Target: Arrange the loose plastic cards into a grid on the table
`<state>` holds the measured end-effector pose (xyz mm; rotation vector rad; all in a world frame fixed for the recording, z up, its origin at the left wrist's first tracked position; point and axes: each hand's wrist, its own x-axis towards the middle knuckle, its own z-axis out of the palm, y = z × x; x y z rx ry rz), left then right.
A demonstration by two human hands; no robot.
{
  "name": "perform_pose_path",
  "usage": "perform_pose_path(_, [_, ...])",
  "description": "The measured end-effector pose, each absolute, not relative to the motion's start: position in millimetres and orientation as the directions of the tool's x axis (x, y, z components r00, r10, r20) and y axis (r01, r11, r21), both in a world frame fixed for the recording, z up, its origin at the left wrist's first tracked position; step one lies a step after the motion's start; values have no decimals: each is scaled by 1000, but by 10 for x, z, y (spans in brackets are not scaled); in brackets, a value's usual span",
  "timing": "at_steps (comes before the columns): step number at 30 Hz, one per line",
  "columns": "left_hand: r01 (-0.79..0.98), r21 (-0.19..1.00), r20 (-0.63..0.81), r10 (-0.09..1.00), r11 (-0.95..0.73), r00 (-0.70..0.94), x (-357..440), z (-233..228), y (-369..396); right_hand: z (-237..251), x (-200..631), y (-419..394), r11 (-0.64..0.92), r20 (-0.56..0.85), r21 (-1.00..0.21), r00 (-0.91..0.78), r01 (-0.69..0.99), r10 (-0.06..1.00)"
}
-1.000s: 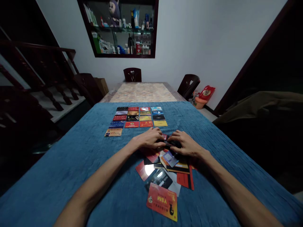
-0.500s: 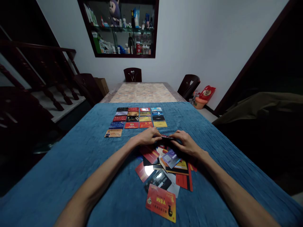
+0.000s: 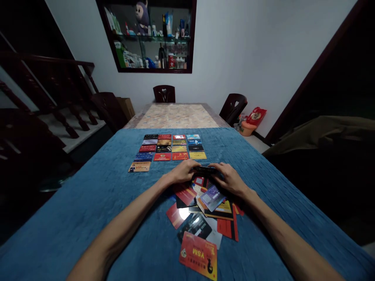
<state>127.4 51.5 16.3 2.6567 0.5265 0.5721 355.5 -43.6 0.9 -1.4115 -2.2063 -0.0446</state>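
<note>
Between my two hands is a black card (image 3: 206, 169), held by its ends just above the far side of a loose pile. My left hand (image 3: 184, 171) grips its left end, and my right hand (image 3: 230, 177) has the right end. Under and in front of them lie overlapping cards, among them a purple card (image 3: 213, 198), a dark card (image 3: 195, 226) and, closest to me, a red-yellow card (image 3: 198, 254) marked YSM. Beyond my left hand, several cards lie in neat rows; a tan VIP card (image 3: 140, 167) begins the nearest row at the left.
A blue cloth (image 3: 117, 195) covers the near part of the table, with the patterned tabletop (image 3: 178, 115) bare behind it. Dark chairs (image 3: 164, 93) stand around the far end. A wall cabinet (image 3: 155, 71) holds bottles and a plush toy.
The black card has tilted so that more of its face shows, and both hands have shifted slightly with it. The laid-out rows and the pile keep their arrangement.
</note>
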Motion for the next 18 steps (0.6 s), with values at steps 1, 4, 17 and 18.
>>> perform_pose_path(1, [277,433,329,437,-858,837,1275,149,515,6,3551,-435,454,440,-231,-324,860,837])
perform_pose_path(4, [286,445,352,460,-848,815,1276,129,511,-19,3547,-427,452,451,-221,-321,864,833])
perform_pose_path(17, [387,581,311,635,-716,707,1265,160,545,-95,3492,-431,442,577,-80,-321,893,751])
perform_pose_path(18, [393,581,305,638,-713,707,1268,157,546,-92,3484,-434,441,585,-64,-325,895,743])
